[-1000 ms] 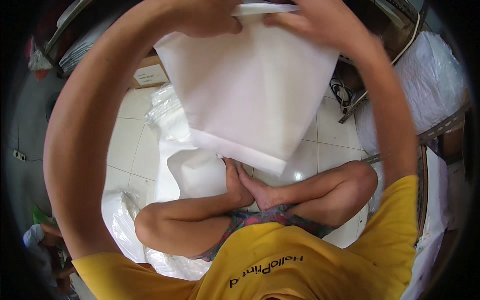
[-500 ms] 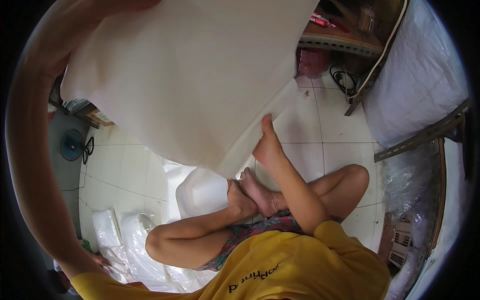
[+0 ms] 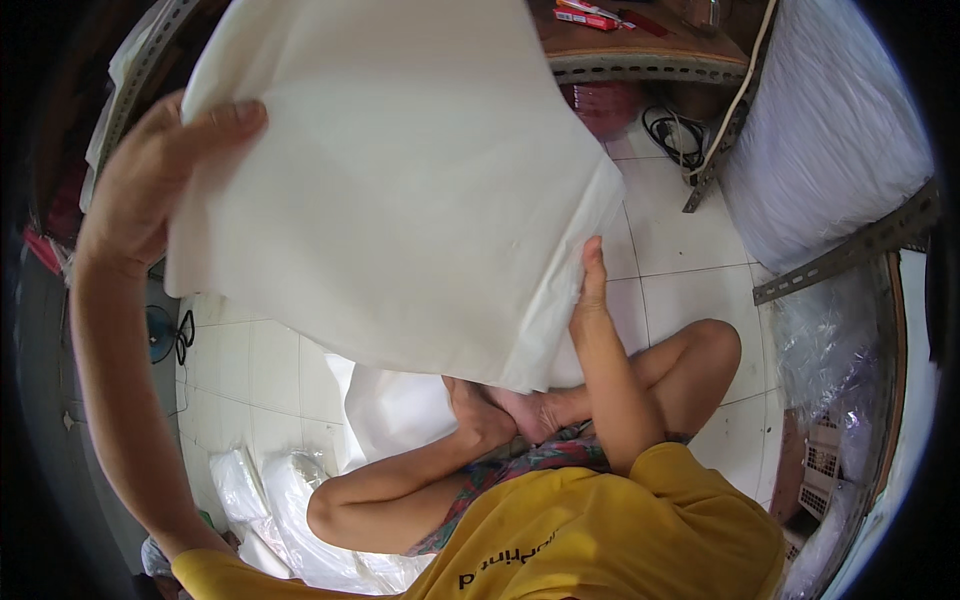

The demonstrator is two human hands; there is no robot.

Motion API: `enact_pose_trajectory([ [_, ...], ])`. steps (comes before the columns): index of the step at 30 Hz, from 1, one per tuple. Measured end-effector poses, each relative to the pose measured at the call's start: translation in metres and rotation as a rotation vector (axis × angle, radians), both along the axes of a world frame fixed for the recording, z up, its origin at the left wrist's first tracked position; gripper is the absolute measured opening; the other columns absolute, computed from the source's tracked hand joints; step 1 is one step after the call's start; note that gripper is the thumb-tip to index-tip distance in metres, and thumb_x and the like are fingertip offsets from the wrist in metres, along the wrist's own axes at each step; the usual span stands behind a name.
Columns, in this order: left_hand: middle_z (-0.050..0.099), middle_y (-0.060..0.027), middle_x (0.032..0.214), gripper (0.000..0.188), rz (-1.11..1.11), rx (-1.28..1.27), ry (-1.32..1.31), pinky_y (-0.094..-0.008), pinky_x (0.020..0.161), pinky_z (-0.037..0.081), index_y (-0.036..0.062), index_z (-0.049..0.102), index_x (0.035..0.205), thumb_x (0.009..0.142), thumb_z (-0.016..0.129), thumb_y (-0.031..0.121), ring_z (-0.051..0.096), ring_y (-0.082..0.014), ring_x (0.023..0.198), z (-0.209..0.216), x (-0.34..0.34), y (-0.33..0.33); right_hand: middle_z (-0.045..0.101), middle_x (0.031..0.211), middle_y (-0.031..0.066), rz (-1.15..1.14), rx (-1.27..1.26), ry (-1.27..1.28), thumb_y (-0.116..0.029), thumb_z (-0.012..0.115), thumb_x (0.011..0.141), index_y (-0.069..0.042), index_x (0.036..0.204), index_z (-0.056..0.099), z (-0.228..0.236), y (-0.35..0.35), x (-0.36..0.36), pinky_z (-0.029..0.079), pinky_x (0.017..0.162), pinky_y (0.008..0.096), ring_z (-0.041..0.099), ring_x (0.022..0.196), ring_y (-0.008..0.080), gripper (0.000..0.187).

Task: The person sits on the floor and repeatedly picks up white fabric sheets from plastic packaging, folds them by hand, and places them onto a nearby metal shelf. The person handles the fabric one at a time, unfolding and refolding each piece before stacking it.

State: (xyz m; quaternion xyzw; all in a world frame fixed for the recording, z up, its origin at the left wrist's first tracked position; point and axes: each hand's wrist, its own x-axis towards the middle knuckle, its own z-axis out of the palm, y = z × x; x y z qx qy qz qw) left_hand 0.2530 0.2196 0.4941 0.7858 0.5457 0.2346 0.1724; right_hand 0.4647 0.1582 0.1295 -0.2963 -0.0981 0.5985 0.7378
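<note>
A large off-white sheet [image 3: 390, 200], paper or thin plastic, is held up in front of me and fills the upper middle. My left hand [image 3: 165, 175] is closed on its left edge, thumb flat on the near face and fingers behind. Low on the right edge, my right hand [image 3: 592, 275] grips the sheet with the thumb up; its other fingers are hidden. Along that right side runs a folded or layered strip. Beneath the sheet, near my crossed feet, a glossy white sheet [image 3: 395, 415] lies curled on the floor.
Clear-wrapped white packs [image 3: 290, 490] lie by my left knee. A small blue fan [image 3: 160, 333] stands at left. Ahead right are a wooden shelf [image 3: 650, 50] with red packets and a coiled black cable [image 3: 670, 135]. A big white wrapped bundle [image 3: 825, 140] stands at right.
The sheet has shifted right and lies flatter to view. My left hand has come down from the top edge into view on the left edge; my right hand has moved right with the sheet.
</note>
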Motion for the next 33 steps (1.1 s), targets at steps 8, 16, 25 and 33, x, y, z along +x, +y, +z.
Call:
enact_pose_trajectory([
  [8,0.068,-0.0137,0.091,0.046,0.107,-0.471,-0.296,-0.0317,0.069,0.054,-0.0057,0.061,0.114,0.083,0.068,0.028,0.067,-0.0184,0.073,-0.103,-0.038,0.022,0.058,0.116,0.0178,0.124,-0.038,-0.246,-0.025,0.073,0.077,0.004,0.135,0.042,0.008,-0.016,0.075,0.054,0.087,0.0385,0.061,0.103,0.027,0.072],
  [16,0.068,-0.016,0.099,0.05,0.054,-0.698,-0.631,-0.0306,0.076,0.056,-0.0065,0.056,0.121,0.082,0.07,0.022,0.069,-0.0207,0.081,-0.167,-0.05,0.0,0.064,0.108,0.0167,0.209,-0.245,-0.373,-0.017,0.075,0.078,0.004,0.125,0.053,-0.015,-0.021,0.07,0.056,0.08,0.036,0.066,0.093,0.0249,0.056],
  [25,0.062,-0.0177,0.117,0.062,0.189,-0.832,-1.12,-0.034,0.087,0.052,-0.0067,0.047,0.13,0.084,0.074,0.023,0.063,-0.023,0.101,-0.348,-0.061,-0.042,0.068,0.102,0.0135,0.229,-0.236,-1.246,-0.014,0.075,0.077,0.003,0.117,0.059,0.135,-0.014,0.115,0.055,0.078,0.0327,0.067,0.087,0.0207,0.046],
  [33,0.042,-0.0163,0.143,0.067,0.083,-1.154,-1.534,-0.0416,0.111,0.03,0.0063,0.035,0.145,0.092,0.061,0.039,0.042,-0.03,0.132,-0.442,-0.004,-0.095,0.069,0.096,0.0189,0.397,-0.404,-1.773,-0.018,0.072,0.078,0.001,0.113,0.06,0.26,0.003,0.083,0.053,0.083,0.0383,0.068,0.092,0.025,0.042],
])
